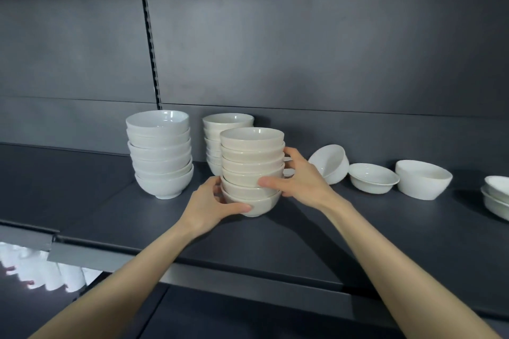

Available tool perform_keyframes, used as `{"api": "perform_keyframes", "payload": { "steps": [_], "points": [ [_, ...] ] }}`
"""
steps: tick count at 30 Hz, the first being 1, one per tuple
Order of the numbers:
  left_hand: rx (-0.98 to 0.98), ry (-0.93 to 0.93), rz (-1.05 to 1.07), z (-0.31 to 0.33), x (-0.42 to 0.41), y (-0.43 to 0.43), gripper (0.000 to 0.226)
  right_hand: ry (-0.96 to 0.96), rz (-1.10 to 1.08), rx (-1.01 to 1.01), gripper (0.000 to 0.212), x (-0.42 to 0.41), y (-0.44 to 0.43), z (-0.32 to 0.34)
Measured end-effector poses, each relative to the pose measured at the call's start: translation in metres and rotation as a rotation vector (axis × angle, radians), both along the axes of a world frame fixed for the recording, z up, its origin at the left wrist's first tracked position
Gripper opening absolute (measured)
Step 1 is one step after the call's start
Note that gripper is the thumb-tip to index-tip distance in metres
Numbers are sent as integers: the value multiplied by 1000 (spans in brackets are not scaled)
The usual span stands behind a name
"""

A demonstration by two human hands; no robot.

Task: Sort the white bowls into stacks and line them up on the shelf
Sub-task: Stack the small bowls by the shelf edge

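A stack of several cream-white bowls stands near the middle of the dark shelf. My left hand grips its lowest bowls from the left, thumb across the front. My right hand grips the stack from the right, thumb on the front, fingers behind. A taller stack of white bowls stands to the left. Another cream stack is behind, partly hidden. To the right lie a tipped bowl, a shallow bowl and a deep bowl.
More white bowls sit stacked at the right edge, cut off by the frame. The shelf's back wall is dark grey, with a slotted upright and a bracket above. White items show on a lower level at the left.
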State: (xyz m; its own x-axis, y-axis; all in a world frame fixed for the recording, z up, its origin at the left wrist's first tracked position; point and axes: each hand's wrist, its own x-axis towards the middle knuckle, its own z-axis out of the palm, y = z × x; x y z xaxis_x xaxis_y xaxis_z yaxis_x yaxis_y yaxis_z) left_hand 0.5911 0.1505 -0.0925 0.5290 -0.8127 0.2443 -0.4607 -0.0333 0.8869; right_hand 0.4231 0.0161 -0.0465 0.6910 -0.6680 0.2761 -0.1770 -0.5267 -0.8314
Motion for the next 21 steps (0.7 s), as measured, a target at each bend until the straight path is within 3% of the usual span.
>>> {"api": "perform_keyframes", "payload": {
  "steps": [4,9,15,18,21],
  "points": [
    [-6,13,0,-2,28,12,86,-1,25,30,105,28,15,0],
    [-22,14,-12,-3,36,21,62,4,20,37,103,43,25,1],
    [91,-195,246,-4,15,38,35,101,-63,-22,97,21,20,5],
    [111,-337,192,-8,-7,40,22,115,-139,-52,80,-5,9,7],
    [97,-382,4,-6,-32,20,16,158,-229,-122,61,-35,-5,13]
  ]
}}
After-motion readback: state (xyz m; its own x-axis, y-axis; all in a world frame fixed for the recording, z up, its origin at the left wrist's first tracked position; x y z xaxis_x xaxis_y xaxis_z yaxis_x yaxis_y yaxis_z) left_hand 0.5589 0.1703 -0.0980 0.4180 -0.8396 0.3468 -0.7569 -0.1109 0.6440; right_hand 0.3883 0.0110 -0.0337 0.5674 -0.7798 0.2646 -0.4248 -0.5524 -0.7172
